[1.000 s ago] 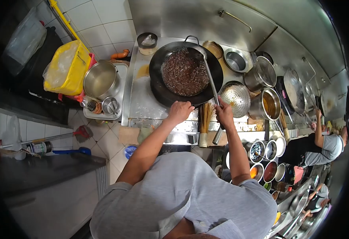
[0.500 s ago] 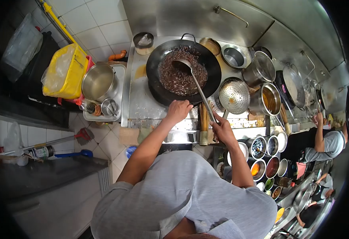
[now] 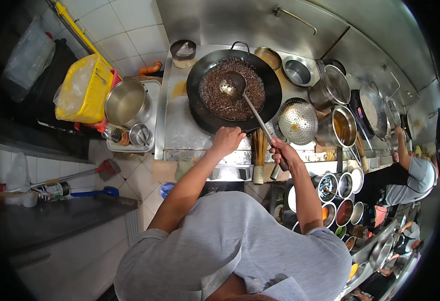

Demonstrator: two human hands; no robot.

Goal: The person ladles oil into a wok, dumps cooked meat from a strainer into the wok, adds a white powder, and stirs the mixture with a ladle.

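The right hand's fingers [image 3: 278, 146] wrap the long metal ladle [image 3: 250, 103] over dark minced food [image 3: 214, 98]. The left hand's fingers [image 3: 236, 131] curl at the black wok's [image 3: 196, 111] near rim.

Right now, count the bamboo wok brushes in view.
2: nearer brush in front of the wok, left of the right hand; farther brush to the right, past the perforated strainer. Others may be hidden.
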